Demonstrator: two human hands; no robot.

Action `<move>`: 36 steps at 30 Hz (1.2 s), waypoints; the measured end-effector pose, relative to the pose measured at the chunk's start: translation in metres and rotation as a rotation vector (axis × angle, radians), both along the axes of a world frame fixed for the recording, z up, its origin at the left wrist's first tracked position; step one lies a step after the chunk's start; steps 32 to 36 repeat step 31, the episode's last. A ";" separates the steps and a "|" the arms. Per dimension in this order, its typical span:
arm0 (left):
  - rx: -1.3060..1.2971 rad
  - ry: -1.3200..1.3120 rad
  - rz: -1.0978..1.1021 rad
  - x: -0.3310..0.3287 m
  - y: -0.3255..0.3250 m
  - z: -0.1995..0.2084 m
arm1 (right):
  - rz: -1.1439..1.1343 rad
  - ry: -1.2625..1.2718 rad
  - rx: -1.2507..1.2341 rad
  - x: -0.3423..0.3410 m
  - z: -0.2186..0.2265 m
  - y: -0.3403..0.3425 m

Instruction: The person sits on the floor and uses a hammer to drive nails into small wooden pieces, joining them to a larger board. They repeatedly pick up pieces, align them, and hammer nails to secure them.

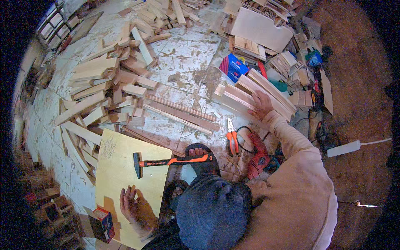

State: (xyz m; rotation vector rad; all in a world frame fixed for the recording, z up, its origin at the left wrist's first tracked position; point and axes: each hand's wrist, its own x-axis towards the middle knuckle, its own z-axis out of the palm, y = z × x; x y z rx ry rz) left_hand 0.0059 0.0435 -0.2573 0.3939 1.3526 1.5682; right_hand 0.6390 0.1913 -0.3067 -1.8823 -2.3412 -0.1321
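My right hand [262,106] reaches out to the right, its fingers and thumb closed around a pale wooden strip [238,100] among other strips. My left hand [131,205] hovers low over a yellowish board [125,156], fingers loosely bent and apart, with nothing visible in them. A hammer [173,162] with a black-and-orange handle lies across the board's edge, its handle end over a foot in a dark sandal [203,162]. Beside my left hand stands an opened small red-and-dark box [104,225]; its contents cannot be made out.
Orange-handled pliers [232,138] and a red power drill [258,156] lie between the foot and my right arm. A large heap of wooden pieces [93,87] covers the left. A blue-and-red box [234,68] and wood stacks stand far right; a white power strip [343,148] lies farther right.
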 end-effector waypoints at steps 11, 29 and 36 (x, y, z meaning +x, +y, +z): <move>-0.032 0.003 -0.037 -0.010 -0.009 0.000 | 0.264 -0.170 -0.187 -0.076 -0.043 0.023; 0.276 0.122 -0.270 -0.015 -0.017 0.075 | 0.463 -0.435 0.075 -0.118 -0.041 0.041; 0.416 -0.004 -0.571 -0.021 -0.010 0.126 | 0.472 -0.249 0.141 -0.159 -0.043 0.058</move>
